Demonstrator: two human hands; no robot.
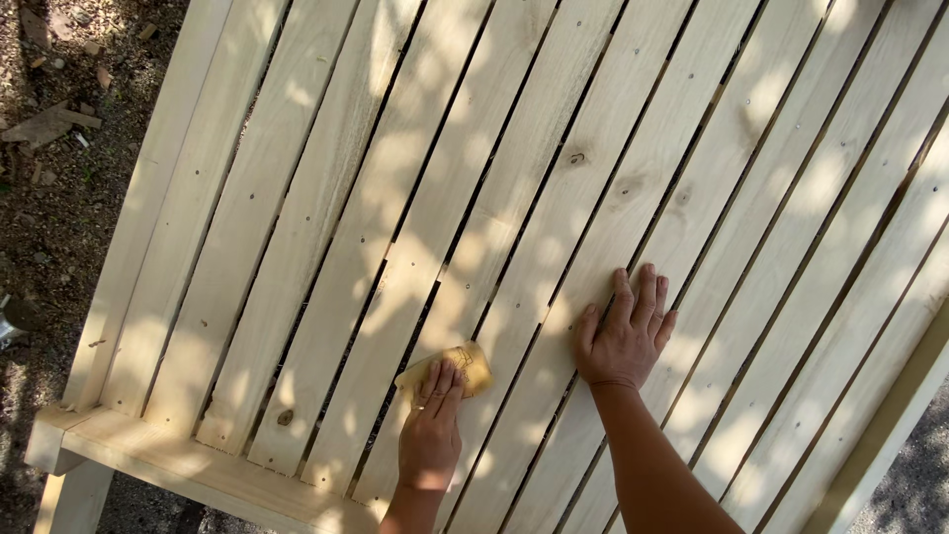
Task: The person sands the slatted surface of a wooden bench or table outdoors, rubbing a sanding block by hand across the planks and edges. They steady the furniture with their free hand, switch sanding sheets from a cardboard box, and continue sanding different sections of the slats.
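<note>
Outdoors, under dappled tree shade, the person leans over a slatted panel (pixel 554 198) of pale, unfinished wood, its long boards running diagonally from lower left to upper right with narrow dark gaps between them. The left hand (pixel 432 430) comes up from the bottom edge of the view and presses a small yellowish sheet of sandpaper (pixel 457 366) flat against one slat; the fingers are stretched out over the sheet rather than curled around it, holding it down with the pads, and the paper's far edge shows beyond the fingertips. That sheet lies low in the middle of the panel, on a slat just left of the one under the other hand. The right hand (pixel 628 331) rests open and flat on the wood, fingers together and pointing up along the grain, palm down and holding nothing. The two hands are near each other but apart, with a slat gap between them. Small nail heads and a few dark knots dot the boards. A thicker frame rail (pixel 188 465) runs across the lower left end of the slats. To the left lies bare ground (pixel 49 198) with wood scraps (pixel 44 124) scattered on it.
</note>
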